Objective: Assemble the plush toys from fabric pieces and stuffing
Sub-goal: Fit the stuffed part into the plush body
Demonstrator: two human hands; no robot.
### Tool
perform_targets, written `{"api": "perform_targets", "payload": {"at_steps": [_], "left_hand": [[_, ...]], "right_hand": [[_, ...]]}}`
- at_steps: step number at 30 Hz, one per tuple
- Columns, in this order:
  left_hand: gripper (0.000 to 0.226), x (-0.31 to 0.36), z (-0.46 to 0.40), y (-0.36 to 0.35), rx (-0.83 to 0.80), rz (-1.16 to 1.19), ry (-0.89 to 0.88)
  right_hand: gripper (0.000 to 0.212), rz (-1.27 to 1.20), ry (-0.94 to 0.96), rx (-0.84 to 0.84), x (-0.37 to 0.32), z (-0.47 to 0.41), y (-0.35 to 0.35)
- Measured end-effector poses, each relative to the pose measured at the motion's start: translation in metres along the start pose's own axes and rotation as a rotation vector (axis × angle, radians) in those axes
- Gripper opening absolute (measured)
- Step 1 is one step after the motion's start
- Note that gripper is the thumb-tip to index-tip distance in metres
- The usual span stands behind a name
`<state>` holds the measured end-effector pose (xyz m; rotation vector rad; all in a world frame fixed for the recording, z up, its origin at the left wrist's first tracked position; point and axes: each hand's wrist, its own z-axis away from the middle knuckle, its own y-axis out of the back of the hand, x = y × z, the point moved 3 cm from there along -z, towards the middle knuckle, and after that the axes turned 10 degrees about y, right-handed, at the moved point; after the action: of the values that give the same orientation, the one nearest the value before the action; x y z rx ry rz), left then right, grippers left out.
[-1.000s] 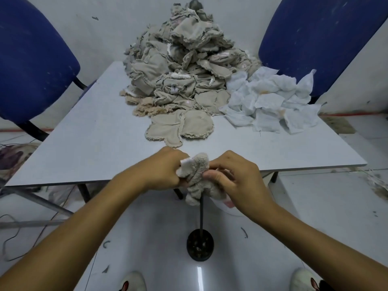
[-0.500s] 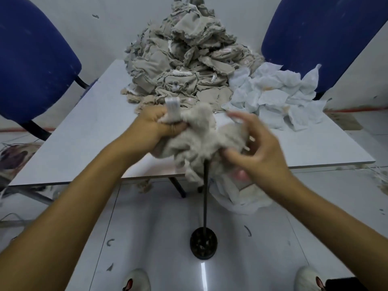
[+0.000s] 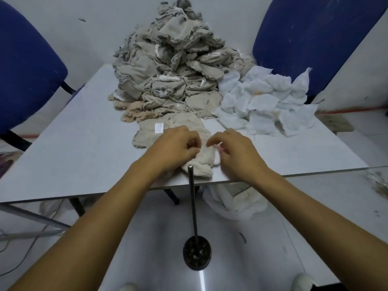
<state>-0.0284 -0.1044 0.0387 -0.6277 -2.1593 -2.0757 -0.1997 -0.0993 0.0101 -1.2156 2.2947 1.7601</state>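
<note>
Nearest the camera, two shoe tips showed at the bottom edge, and between them a round black base (image 3: 197, 254) stood on the floor with a thin dark rod (image 3: 192, 198) rising upright from it to the near table edge. Right of the rod, under the table, a white bag (image 3: 235, 203) lay slumped on the floor. On the grey table (image 3: 84, 148), just behind the rod's tip, lay a cream plush piece (image 3: 202, 162). The left hand (image 3: 175, 147) rested on its left side, fingers curled, seemingly pinching the fabric, though the fingertips were partly hidden. The right hand (image 3: 233, 150) sat on its right side, fingers bent and pinching the fabric edge, where a bit of pink showed. The two hands were close but not touching. Just beyond them a flat beige piece (image 3: 147, 133) with a small white label (image 3: 159, 128) lay on the table, partly under the left hand. Farther back rose a tall heap of beige fabric pieces (image 3: 172, 70), and touching its right side a lower pile of white pieces (image 3: 266, 101). Two blue chairs (image 3: 27, 66) flanked the table against the pale wall.
</note>
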Motion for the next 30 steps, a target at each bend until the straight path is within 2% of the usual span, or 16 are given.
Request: {"api": "perform_targets", "payload": {"at_steps": [2, 4, 6, 8, 12, 16, 19, 22, 25, 27, 30], "left_hand": [[0.009, 0.002, -0.004, -0.004, 0.023, 0.028, 0.028], [0.006, 0.006, -0.009, -0.009, 0.015, 0.036, 0.046], [0.007, 0.01, -0.013, -0.011, -0.026, 0.009, 0.043], [0.011, 0.012, -0.015, -0.012, -0.029, -0.004, 0.046], [0.005, 0.018, -0.011, -0.008, 0.099, 0.015, 0.017], [0.009, 0.026, -0.004, -0.005, 0.171, 0.017, -0.028], [0.008, 0.025, -0.003, -0.011, 0.081, -0.032, 0.008], [0.006, 0.019, -0.006, -0.01, -0.001, 0.021, 0.045], [0.005, 0.009, -0.008, -0.006, -0.054, 0.039, 0.157], [0.008, 0.008, -0.007, -0.005, -0.017, 0.106, 0.248], [0.02, 0.014, -0.002, -0.005, 0.012, 0.264, 0.316]], "right_hand": [[0.062, 0.062, -0.049, 0.07, 0.02, -0.006, 0.011], [0.072, 0.202, -0.124, -0.021, 0.04, -0.011, 0.016], [0.072, 0.336, -0.18, -0.127, 0.051, -0.015, 0.014], [0.064, 0.442, -0.196, -0.111, 0.049, -0.018, 0.009], [0.029, 0.468, -0.166, 0.01, 0.038, -0.018, 0.006], [0.021, 0.31, -0.204, 0.119, 0.032, -0.016, 0.019], [0.008, 0.007, -0.172, 0.284, 0.018, -0.015, 0.033], [0.007, -0.29, -0.208, 0.427, 0.004, -0.015, 0.041], [0.017, -0.715, -0.322, 0.439, -0.008, -0.012, 0.034], [0.028, -0.691, -0.312, 0.404, -0.016, -0.007, 0.022], [0.034, -0.394, -0.158, 0.39, -0.03, 0.003, 0.005]]}}
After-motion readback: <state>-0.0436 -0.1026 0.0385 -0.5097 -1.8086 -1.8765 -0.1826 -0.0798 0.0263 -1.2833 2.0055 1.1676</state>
